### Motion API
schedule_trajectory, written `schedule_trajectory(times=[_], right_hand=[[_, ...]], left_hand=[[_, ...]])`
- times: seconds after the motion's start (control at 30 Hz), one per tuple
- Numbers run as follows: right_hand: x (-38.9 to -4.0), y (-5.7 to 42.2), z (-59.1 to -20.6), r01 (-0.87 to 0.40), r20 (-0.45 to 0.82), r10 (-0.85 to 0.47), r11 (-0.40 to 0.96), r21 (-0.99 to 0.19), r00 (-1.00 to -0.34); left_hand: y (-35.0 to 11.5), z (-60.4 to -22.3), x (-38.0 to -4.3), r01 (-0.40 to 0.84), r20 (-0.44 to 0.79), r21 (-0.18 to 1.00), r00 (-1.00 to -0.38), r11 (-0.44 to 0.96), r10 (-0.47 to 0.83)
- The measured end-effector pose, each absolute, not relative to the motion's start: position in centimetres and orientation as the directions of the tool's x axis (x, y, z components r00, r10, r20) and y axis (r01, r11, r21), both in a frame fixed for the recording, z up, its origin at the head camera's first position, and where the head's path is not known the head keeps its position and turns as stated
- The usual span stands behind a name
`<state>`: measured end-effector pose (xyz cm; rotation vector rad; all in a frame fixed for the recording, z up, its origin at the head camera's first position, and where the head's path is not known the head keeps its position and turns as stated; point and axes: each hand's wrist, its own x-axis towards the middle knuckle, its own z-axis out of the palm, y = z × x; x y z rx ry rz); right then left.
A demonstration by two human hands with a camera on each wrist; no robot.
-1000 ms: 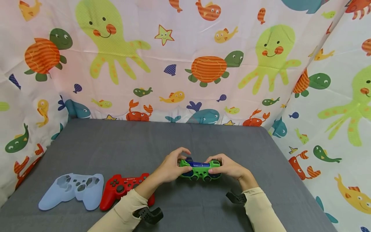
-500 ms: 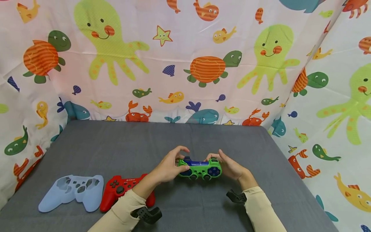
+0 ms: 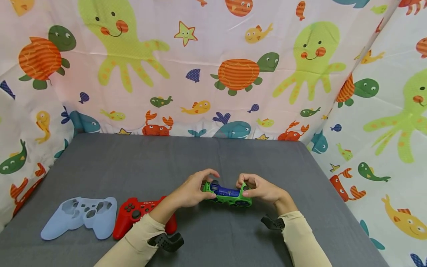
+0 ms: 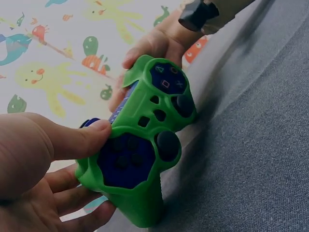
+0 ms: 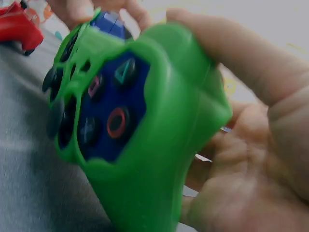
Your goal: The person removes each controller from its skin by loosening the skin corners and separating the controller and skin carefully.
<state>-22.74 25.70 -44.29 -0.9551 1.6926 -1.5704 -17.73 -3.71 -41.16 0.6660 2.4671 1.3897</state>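
A dark blue game controller (image 3: 226, 191) wears a green silicone cover (image 4: 145, 106), with its buttons and sticks showing through the cut-outs. My left hand (image 3: 192, 189) grips the controller's left end, thumb on the upper edge and fingers behind and below. At the other end, my right hand (image 3: 263, 188) pinches the cover's upper corner between thumb and bent forefinger. In the head view the blue top side shows between both hands, bare of green. The right wrist view has the green grip large and close, the right thumb at its top corner and the other fingers behind it.
A red game controller (image 3: 133, 214) lies on the grey tabletop (image 3: 160, 159), partly behind my left forearm. Left of it lies a pale blue silicone cover (image 3: 78, 217). A curtain printed with sea animals (image 3: 240, 74) hangs behind the table and along its sides.
My right thumb lifted off the controller's face, then came down on the cover's corner. The controller has tipped, showing more of its blue top side. The left hand keeps its hold.
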Motion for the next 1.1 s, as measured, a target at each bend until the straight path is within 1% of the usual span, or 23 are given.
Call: schedule_trajectory(times=[0.07, 0.17, 0.27, 0.33, 0.4, 0.5, 0.6, 0.9, 1.1], right_hand=[[-22.6, 25.8, -44.0, -0.129, 0.058, -0.823, 0.019, -0.992, -0.565], [-22.4, 25.9, -43.3, -0.215, 0.098, -0.768, 0.053, -0.975, -0.633], [-22.1, 25.9, -42.6, -0.3, 0.126, -0.701, 0.13, -0.945, -0.702], [-22.0, 25.9, -42.3, -0.317, 0.117, -0.669, 0.184, -0.93, -0.734], [-22.0, 26.0, -42.1, -0.316, 0.101, -0.656, 0.219, -0.923, -0.748], [-22.0, 26.2, -41.8, -0.301, 0.06, -0.657, 0.261, -0.917, -0.752], [-22.0, 26.2, -41.6, -0.287, 0.046, -0.649, 0.271, -0.919, -0.76], [-21.7, 25.5, -41.0, -0.325, 0.117, -0.597, 0.253, -0.911, -0.793], [-21.5, 24.9, -41.1, -0.367, 0.175, -0.509, 0.305, -0.879, -0.843]], left_hand=[[-3.7, -41.1, -17.7, 0.273, 0.023, 0.843, -0.879, 0.463, 0.476], [-3.5, -41.0, -17.7, 0.263, 0.031, 0.834, -0.9, 0.485, 0.436], [-3.3, -41.0, -17.6, 0.247, 0.04, 0.826, -0.922, 0.507, 0.385], [-3.1, -41.0, -17.6, 0.229, 0.042, 0.822, -0.937, 0.521, 0.346], [-3.1, -40.9, -17.5, 0.216, 0.047, 0.819, -0.948, 0.531, 0.313], [-3.0, -40.9, -17.4, 0.19, 0.042, 0.821, -0.96, 0.539, 0.275], [-3.0, -40.9, -17.4, 0.177, 0.042, 0.824, -0.967, 0.538, 0.253], [-2.9, -41.0, -17.4, 0.15, 0.05, 0.848, -0.977, 0.508, 0.206], [-3.0, -41.1, -17.6, 0.137, 0.05, 0.859, -0.981, 0.493, 0.186]])
